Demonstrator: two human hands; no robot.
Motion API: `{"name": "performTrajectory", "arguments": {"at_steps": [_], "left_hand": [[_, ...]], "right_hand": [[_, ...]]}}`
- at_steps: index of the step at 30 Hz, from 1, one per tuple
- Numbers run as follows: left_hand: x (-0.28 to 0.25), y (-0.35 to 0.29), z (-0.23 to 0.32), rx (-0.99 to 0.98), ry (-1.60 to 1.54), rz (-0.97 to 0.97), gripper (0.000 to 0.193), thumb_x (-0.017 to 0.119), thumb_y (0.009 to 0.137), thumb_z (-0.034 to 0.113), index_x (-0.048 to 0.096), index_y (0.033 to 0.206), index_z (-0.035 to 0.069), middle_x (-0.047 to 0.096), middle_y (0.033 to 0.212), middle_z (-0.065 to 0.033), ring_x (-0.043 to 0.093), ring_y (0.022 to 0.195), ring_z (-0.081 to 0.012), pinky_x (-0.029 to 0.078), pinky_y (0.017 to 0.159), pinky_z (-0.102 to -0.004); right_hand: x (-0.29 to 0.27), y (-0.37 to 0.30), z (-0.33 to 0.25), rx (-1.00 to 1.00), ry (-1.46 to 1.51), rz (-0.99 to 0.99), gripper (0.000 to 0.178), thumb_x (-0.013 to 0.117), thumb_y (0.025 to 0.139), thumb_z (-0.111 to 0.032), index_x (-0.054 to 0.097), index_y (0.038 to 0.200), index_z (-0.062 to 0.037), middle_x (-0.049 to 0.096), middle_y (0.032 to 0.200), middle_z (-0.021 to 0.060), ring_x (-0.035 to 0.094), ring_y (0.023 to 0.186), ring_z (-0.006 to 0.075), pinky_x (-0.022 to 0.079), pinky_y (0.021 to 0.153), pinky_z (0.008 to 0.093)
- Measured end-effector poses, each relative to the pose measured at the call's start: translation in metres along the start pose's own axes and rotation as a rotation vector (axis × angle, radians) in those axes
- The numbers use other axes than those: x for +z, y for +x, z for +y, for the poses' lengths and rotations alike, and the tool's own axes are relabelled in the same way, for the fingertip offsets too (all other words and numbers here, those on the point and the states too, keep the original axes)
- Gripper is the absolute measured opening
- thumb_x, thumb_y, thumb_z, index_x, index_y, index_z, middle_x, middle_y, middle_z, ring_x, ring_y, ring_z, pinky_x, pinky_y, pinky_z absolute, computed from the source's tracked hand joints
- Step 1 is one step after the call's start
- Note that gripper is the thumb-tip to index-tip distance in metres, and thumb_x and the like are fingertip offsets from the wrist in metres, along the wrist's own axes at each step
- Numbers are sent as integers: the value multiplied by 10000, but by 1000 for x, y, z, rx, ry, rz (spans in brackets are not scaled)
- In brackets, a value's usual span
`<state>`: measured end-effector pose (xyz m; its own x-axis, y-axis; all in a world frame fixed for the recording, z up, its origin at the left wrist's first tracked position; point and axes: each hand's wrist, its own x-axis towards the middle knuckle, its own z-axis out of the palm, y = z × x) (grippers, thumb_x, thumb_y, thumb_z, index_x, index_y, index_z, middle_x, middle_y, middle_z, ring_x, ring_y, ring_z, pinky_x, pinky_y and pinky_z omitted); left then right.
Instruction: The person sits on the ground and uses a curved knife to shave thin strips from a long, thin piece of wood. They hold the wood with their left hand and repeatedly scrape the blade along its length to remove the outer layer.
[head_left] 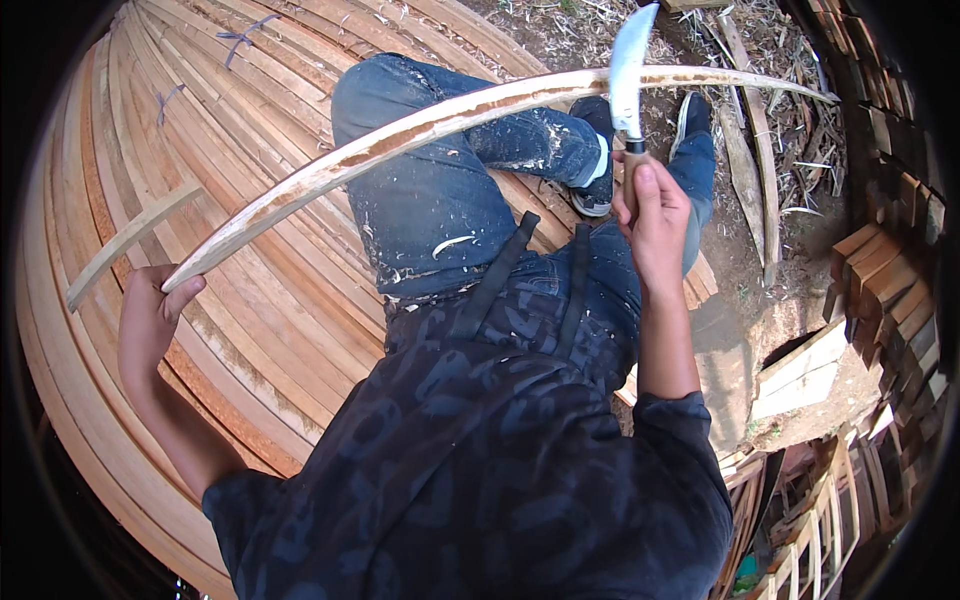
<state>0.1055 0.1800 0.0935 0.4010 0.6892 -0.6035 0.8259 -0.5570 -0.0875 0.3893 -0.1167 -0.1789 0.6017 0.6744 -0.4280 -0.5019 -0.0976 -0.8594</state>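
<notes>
A long, pale wooden strip (pixel 430 122) with brown bark-like patches lies across my thigh and reaches out to the far right. Its near left end is pinched in my left hand (pixel 150 315), thumb on top. My right hand (pixel 655 215) is wrapped around the wooden handle of a knife (pixel 628 75) with a broad, curved steel blade. The blade points away from me and crosses the strip in this view; whether it touches the wood I cannot tell. Pale shavings cling to my blue jeans (pixel 420 220).
Many long planks (pixel 270 290) spread beneath me and to the left, with a short loose stick (pixel 130 240) on them. Wood shavings (pixel 560 35) and offcuts (pixel 745 180) litter the ground beyond my feet. Stacked cut wood (pixel 890 280) stands at the right.
</notes>
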Motion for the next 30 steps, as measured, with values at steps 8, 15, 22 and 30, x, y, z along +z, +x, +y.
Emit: {"name": "performTrajectory", "arguments": {"at_steps": [8,15,22,30], "left_hand": [[0,-9,5,-6,33,59,583,681,806,440,444,622,-60,239,554,-86,265,527,-176,293,472,-350],[-5,-18,11,26,30,136,557,691,801,424,469,631,-58,259,551,-103,273,524,-177,285,469,-344],[-2,-28,28,0,17,132,479,783,725,292,481,605,-60,281,516,-103,277,495,-163,276,446,-328],[-3,-16,10,42,242,466,197,688,728,67,549,654,-51,430,558,-183,399,509,-284,351,506,-371]], "right_hand": [[9,-6,0,6,-48,-174,326,473,992,-265,591,1088,23,412,572,-42,393,461,34,278,410,190],[34,-33,10,78,-80,-576,290,587,933,-215,627,1111,10,532,638,-21,476,569,52,390,529,211],[1,-18,4,50,-165,-227,243,644,890,-161,642,1007,53,571,712,-22,479,620,38,387,542,202],[-35,-41,0,32,-537,-142,196,700,827,-145,632,912,18,613,692,37,558,653,81,451,611,239]]}}
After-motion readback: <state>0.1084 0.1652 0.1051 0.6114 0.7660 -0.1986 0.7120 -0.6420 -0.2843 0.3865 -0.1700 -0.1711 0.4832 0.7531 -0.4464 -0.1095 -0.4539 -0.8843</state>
